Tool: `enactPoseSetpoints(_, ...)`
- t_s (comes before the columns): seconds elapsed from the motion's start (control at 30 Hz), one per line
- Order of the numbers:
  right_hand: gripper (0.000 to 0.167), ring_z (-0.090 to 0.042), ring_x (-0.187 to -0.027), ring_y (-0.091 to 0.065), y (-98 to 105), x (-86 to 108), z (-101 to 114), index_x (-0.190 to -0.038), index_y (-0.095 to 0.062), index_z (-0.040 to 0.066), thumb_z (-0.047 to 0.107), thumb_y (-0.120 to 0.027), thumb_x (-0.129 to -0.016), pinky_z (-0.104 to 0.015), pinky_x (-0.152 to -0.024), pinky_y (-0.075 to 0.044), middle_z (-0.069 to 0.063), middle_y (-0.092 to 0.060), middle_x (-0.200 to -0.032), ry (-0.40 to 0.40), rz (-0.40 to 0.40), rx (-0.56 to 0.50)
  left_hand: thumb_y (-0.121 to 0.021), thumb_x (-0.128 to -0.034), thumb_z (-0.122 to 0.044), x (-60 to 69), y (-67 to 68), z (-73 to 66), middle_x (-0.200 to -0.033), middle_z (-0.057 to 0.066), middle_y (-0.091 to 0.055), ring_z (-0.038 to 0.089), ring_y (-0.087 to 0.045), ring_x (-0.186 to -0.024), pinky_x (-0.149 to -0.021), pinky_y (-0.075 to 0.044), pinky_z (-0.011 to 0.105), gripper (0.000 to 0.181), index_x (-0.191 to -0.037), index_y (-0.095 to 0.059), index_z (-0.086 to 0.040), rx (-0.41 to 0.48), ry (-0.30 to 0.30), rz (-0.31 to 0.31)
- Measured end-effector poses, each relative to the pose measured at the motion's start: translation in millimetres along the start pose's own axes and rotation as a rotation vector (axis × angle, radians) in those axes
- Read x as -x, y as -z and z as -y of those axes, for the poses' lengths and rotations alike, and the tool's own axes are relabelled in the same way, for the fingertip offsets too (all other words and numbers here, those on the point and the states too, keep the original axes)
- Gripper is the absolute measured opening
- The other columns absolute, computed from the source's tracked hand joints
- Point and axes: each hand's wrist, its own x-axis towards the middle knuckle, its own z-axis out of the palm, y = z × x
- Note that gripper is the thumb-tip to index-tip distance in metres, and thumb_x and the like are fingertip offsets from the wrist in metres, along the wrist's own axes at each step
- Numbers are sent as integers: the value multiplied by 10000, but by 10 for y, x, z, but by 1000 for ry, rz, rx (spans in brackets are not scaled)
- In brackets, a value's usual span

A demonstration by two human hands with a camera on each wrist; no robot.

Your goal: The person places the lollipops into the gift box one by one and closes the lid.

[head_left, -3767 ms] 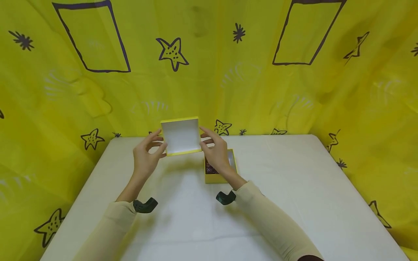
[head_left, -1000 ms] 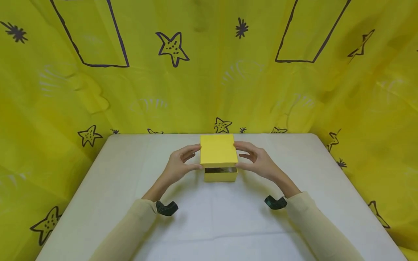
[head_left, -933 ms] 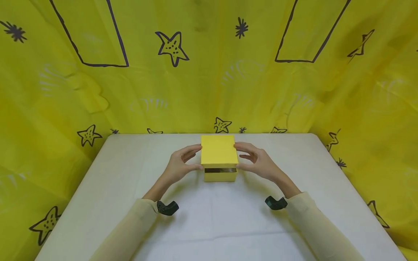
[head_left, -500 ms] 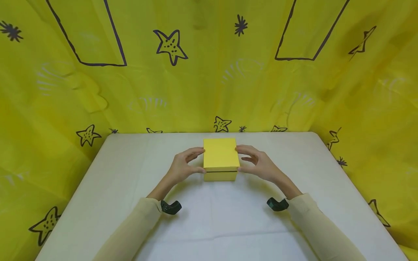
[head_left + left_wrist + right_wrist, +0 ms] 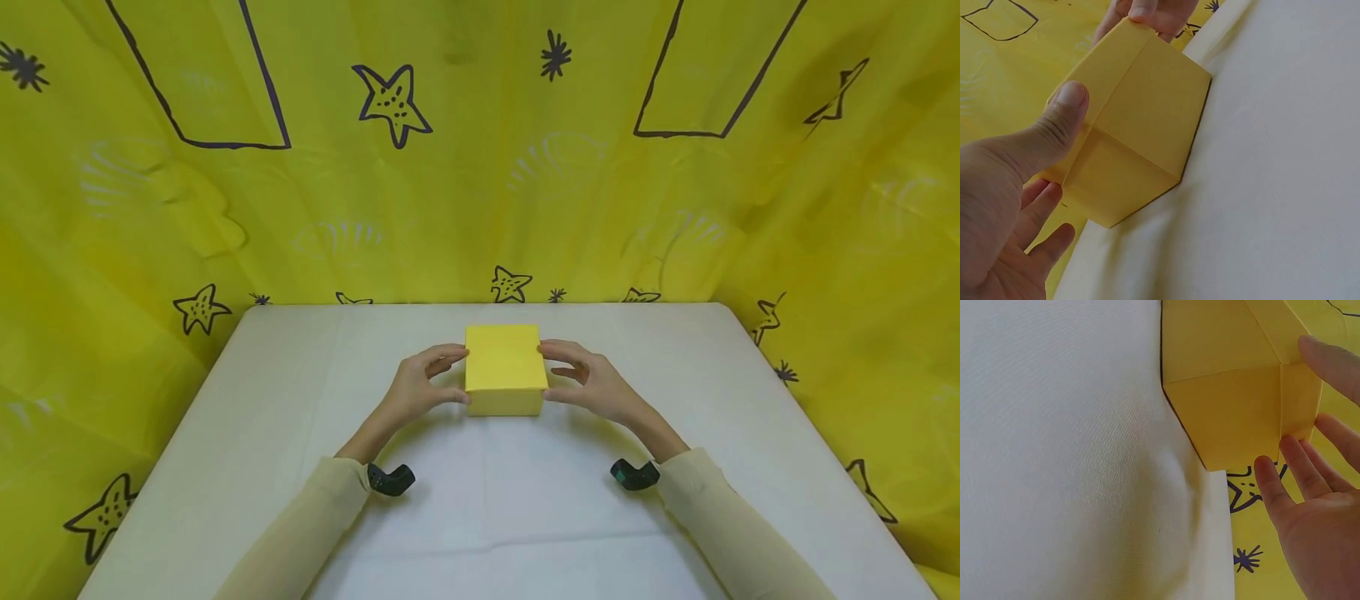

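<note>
A yellow cardboard box (image 5: 504, 404) sits on the table with its matching square lid (image 5: 504, 357) pushed down over it; only a fine seam shows between them in both wrist views. My left hand (image 5: 416, 387) grips the lid's left side, thumb at the near corner and fingers farther back. On the opposite side my right hand (image 5: 596, 382) holds the lid the same way. In the left wrist view the left thumb (image 5: 1063, 122) presses the lid's edge. Several right fingertips (image 5: 1265, 465) reach along the box's side in the right wrist view. The box's contents are hidden.
The white cloth-covered table (image 5: 487, 508) stretches around the box. A yellow curtain (image 5: 465, 183) with drawn starfish hangs behind it and along both sides. Dark curved devices (image 5: 392, 479) are worn at both wrists.
Both hands brought the lid from the left, turned it top up over the box, and lowered it. The gap seen between lid and box has closed.
</note>
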Motion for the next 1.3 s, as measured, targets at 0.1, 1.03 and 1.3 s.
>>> enactPoseSetpoints(0.1,690,-323,-1430,-440,-6,1,-5,-1485,-518,66,73,-829,-869,-453,-1127,-440,-100,-427,-1579,-5,8,-4,-937,-683,-52,9,-6,27,-1411,118,-618,334,-580,-1321,-1097,-472,422,740,-1358,-634,-64,3,9,2)
enactPoseSetpoints(1.03,722,-344,-1437,-437,-54,24,-175,-1485,-506,51,44,-841,-846,-387,-1114,-447,-120,-415,-1584,-52,33,-80,-928,-680,-5,38,-84,139,-1431,162,-593,339,-555,-1342,-1107,-462,423,708,-1328,-643,13,-46,-17,-8)
enactPoseSetpoints(1.3,731,-349,-1446,-424,-34,20,-146,-1495,-495,58,37,-836,-848,-398,-1113,-448,-117,-404,-1592,-60,52,-87,-901,-704,44,55,-76,-38,-1427,208,-584,369,-532,-1356,-1126,-430,499,663,-1313,-638,60,-41,29,17)
